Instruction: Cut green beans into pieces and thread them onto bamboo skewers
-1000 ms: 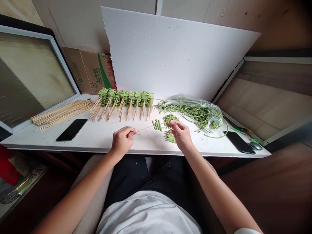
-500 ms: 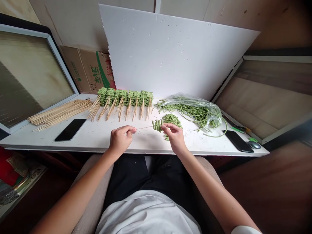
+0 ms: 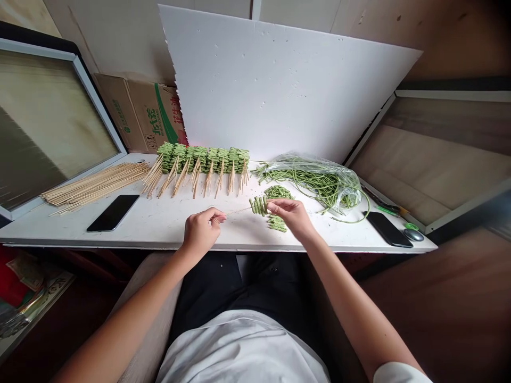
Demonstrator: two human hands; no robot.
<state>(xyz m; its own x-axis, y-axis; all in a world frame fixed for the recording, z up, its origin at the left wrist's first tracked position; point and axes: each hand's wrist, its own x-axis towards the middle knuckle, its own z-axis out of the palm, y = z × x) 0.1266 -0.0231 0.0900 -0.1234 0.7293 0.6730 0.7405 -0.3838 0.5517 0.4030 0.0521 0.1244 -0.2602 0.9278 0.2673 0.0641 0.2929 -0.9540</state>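
Observation:
My left hand (image 3: 202, 231) pinches the near end of a thin bamboo skewer (image 3: 237, 211) that points right. Several short green bean pieces (image 3: 258, 205) are threaded on its far end. My right hand (image 3: 293, 215) is closed in a pinch at the right side of those pieces, fingertips touching them. Just beyond and under that hand lies a small pile of cut bean pieces (image 3: 278, 192) on the white table (image 3: 159, 221).
A row of finished bean skewers (image 3: 203, 165) lies at the back. Bare skewers (image 3: 96, 183) are heaped at left beside a black phone (image 3: 113, 212). A plastic bag of long beans (image 3: 319, 181), a second phone (image 3: 389, 229) and a white foam board (image 3: 279, 85) are also there.
My right hand went from the cut pile to the skewer's end and a further bean piece now sits on it. The left hand kept its pinch and shifted slightly.

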